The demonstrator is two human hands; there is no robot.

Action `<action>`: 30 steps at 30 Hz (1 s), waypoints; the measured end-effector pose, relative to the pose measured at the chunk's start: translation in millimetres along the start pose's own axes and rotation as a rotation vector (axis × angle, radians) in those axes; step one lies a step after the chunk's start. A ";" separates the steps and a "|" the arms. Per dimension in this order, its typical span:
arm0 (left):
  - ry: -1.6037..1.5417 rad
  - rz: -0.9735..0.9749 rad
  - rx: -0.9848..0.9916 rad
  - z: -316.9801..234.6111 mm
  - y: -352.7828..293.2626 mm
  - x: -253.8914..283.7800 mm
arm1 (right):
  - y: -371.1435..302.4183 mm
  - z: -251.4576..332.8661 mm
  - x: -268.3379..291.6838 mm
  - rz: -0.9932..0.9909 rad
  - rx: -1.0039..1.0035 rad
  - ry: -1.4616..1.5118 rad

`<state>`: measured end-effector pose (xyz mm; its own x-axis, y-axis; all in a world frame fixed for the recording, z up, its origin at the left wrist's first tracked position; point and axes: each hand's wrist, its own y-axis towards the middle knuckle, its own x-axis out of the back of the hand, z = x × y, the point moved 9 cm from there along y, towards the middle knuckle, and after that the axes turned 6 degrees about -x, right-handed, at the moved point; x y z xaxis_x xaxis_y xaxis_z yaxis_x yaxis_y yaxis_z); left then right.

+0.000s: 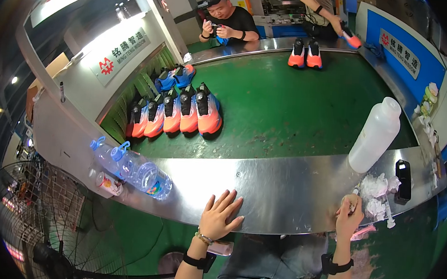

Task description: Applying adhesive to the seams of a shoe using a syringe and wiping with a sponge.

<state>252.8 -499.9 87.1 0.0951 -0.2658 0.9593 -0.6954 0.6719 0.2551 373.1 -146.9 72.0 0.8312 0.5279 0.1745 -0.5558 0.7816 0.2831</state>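
My left hand (220, 218) lies flat on the near metal ledge (282, 187), fingers spread, holding nothing. Farther right, at the ledge's edge, my right hand (350, 221) is closed round a small tan piece (350, 201) whose kind I cannot make out. Just beyond it are crumpled white tissues (375, 186). A big white plastic bottle (375, 135) stands behind them, and a black handheld device (403, 180) lies to their right.
Orange, blue and black sneakers (172, 112) line the left of the green belt (267, 106); another pair (305, 56) is at the far side. Clear water bottles (143, 173) lie on the left ledge. A fan (47, 220) stands lower left. Two people work across the belt.
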 end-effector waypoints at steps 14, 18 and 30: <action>-0.011 0.034 0.018 -0.3 5.2 -4.4 | -0.5 -9.6 1.1 -0.026 -0.018 -0.091; -0.028 0.046 0.018 -2.3 8.1 -6.7 | 0.1 -7.3 3.5 -0.025 -0.002 -0.101; -0.052 0.092 -0.088 -11.0 31.3 -14.3 | 1.2 1.2 14.4 -0.050 -0.010 -0.108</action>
<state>237.4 -467.5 82.7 -0.0047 -0.2336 0.9723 -0.6338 0.7528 0.1778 384.4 -138.8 76.0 0.8543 0.4497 0.2606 -0.5131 0.8097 0.2849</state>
